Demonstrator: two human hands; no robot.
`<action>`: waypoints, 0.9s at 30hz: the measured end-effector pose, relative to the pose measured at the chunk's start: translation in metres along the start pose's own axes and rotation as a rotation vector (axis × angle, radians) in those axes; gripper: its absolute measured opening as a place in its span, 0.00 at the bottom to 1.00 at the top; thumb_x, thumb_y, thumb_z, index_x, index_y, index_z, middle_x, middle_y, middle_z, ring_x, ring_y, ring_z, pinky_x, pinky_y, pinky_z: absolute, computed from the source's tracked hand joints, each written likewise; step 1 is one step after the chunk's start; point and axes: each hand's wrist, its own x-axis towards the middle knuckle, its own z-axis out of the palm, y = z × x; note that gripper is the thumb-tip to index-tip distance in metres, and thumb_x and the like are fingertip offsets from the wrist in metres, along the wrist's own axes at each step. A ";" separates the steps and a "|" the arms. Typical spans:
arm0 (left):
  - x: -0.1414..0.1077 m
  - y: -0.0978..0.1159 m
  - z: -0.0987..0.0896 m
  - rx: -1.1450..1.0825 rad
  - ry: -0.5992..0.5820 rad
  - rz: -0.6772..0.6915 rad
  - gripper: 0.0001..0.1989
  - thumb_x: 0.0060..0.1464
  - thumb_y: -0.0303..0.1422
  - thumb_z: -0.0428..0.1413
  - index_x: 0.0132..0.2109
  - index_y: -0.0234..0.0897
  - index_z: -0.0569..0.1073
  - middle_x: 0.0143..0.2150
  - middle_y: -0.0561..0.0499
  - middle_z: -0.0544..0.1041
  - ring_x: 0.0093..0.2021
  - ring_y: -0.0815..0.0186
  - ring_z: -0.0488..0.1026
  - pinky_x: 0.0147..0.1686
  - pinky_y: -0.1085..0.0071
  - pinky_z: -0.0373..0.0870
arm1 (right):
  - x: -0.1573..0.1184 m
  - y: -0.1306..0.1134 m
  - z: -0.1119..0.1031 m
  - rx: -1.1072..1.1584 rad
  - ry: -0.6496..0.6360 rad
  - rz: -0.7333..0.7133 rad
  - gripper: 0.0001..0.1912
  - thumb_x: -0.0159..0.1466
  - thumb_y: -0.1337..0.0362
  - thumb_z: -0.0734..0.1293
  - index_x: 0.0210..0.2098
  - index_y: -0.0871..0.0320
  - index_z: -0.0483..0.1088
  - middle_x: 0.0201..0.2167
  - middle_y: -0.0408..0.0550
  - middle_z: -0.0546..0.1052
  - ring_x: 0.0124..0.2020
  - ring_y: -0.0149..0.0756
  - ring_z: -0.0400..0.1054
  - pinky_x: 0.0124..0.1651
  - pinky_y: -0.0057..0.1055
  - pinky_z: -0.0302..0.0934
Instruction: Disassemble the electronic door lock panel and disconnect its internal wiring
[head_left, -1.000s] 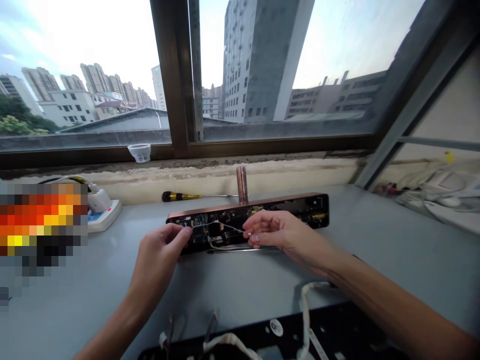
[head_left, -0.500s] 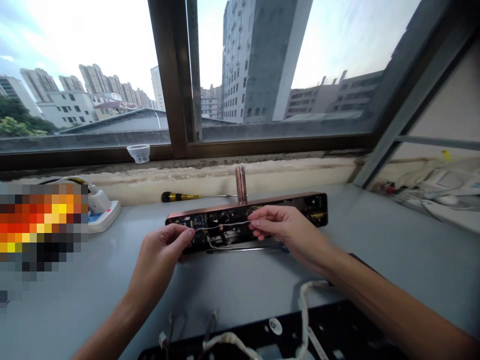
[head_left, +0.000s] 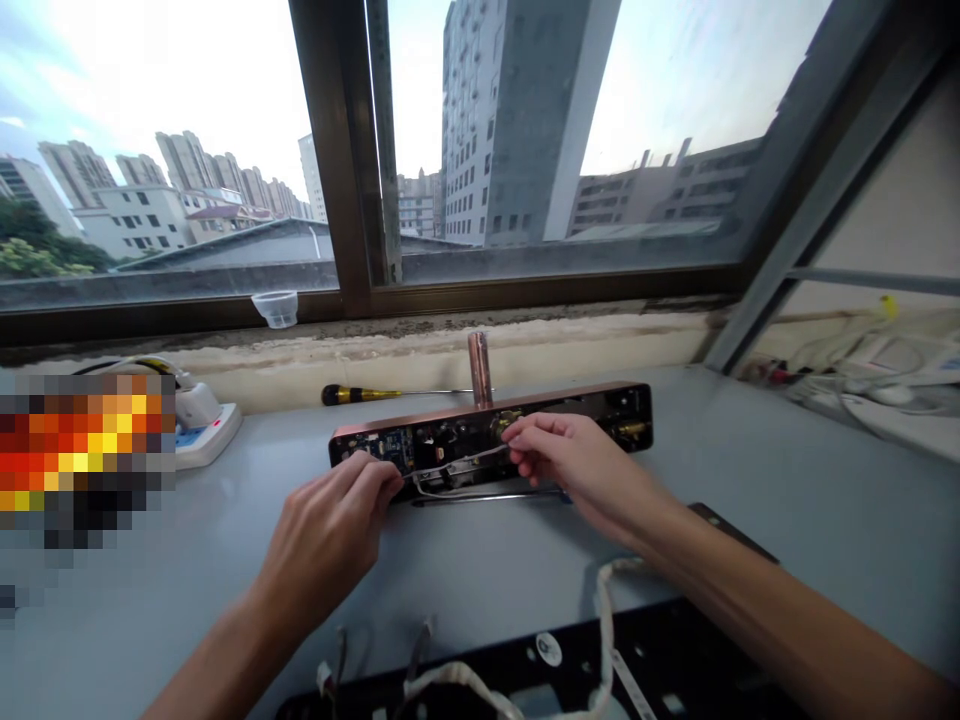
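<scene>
A long copper-coloured housing (head_left: 420,412) stands on the table with its open side facing me and a copper tube (head_left: 480,370) rising from its top. Inside it are a blue circuit board (head_left: 386,447) at the left and brass parts toward the right. A thin pale wire (head_left: 472,458) stretches across the opening. My left hand (head_left: 345,510) pinches one end of it near the housing's lower left. At the middle, the other end is pinched by my right hand (head_left: 559,445). A screwdriver shaft (head_left: 487,499) lies along the housing's front edge, its handle mostly behind my right hand.
A yellow-and-black screwdriver (head_left: 360,394) lies behind the housing. In front is a black panel (head_left: 570,660) with a white wrapped cable (head_left: 606,620). A power strip (head_left: 214,440) sits left, a plastic cup (head_left: 277,309) on the sill, and tangled cables (head_left: 840,370) far right.
My left hand has shifted slightly right and down, rolling over so its back shows more. The wire's left end has dropped lower across the opening. My right hand has barely moved.
</scene>
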 end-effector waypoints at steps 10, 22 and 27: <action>0.000 -0.005 -0.008 -0.104 -0.059 -0.091 0.07 0.56 0.31 0.45 0.33 0.37 0.66 0.27 0.53 0.71 0.24 0.70 0.67 0.24 0.75 0.59 | 0.002 0.003 -0.003 -0.114 -0.198 -0.049 0.10 0.50 0.63 0.63 0.28 0.62 0.69 0.23 0.45 0.69 0.24 0.28 0.62 0.26 0.23 0.55; 0.009 -0.001 -0.010 -0.663 -0.151 -0.671 0.14 0.51 0.41 0.47 0.26 0.37 0.67 0.18 0.57 0.63 0.21 0.70 0.61 0.22 0.75 0.55 | -0.002 0.018 0.000 -1.123 -0.170 -0.955 0.09 0.62 0.72 0.57 0.32 0.61 0.67 0.31 0.48 0.69 0.32 0.35 0.62 0.35 0.30 0.56; 0.012 0.005 -0.010 -0.924 -0.208 -0.762 0.13 0.49 0.42 0.50 0.27 0.36 0.67 0.18 0.57 0.63 0.19 0.73 0.58 0.19 0.76 0.53 | 0.001 0.019 0.004 -1.432 -0.022 -1.130 0.10 0.60 0.73 0.58 0.24 0.62 0.66 0.28 0.50 0.66 0.31 0.38 0.59 0.36 0.34 0.54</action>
